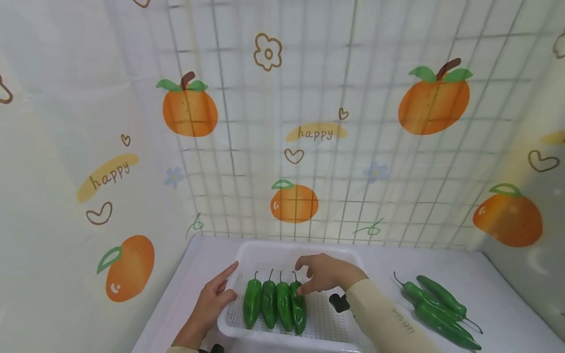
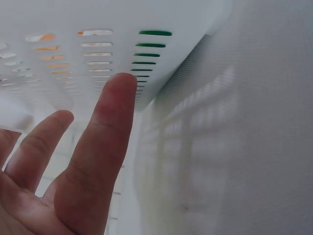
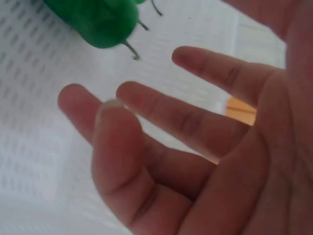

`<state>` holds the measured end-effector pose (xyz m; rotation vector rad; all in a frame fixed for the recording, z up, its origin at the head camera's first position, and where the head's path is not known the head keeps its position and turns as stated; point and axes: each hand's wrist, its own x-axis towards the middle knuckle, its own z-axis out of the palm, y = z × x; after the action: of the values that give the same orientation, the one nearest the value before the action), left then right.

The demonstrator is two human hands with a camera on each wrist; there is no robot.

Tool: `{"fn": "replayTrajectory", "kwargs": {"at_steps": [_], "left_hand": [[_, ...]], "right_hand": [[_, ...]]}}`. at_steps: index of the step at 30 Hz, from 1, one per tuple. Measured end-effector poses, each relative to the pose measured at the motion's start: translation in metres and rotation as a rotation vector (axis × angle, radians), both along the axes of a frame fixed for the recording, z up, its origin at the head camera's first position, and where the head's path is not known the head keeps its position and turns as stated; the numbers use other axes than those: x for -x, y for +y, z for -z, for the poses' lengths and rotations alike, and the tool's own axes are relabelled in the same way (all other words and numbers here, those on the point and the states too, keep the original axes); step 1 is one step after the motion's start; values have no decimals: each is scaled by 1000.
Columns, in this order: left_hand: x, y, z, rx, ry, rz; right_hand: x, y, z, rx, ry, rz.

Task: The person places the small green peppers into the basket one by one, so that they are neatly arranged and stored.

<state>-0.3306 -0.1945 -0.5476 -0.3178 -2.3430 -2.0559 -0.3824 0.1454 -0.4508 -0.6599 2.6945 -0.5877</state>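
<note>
Several green peppers (image 1: 284,306) lie side by side in a white perforated basket (image 1: 265,336), stems pointing to the back. Over the rightmost pepper (image 1: 298,314) is my right hand (image 1: 324,272), thumb and fingers apart; in the right wrist view the hand (image 3: 195,147) holds nothing, with pepper ends (image 3: 110,24) beyond it. My left hand (image 1: 209,301) rests at the basket's left rim, fingers extended; the left wrist view shows the left hand (image 2: 93,161) against the slotted wall (image 2: 112,19).
Right of the basket, three more green peppers (image 1: 441,309) lie in a group on the white table (image 1: 379,279). A curtain (image 1: 247,147) printed with oranges, hung over a wire grid, stands behind and at both sides.
</note>
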Motion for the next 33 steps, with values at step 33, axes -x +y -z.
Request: {"fn": "replayTrajectory", "kwargs": {"at_steps": [33], "left_hand": [[-4, 2, -3, -5, 10, -13]], "right_hand": [[-85, 192, -59, 10, -5, 89]]}}
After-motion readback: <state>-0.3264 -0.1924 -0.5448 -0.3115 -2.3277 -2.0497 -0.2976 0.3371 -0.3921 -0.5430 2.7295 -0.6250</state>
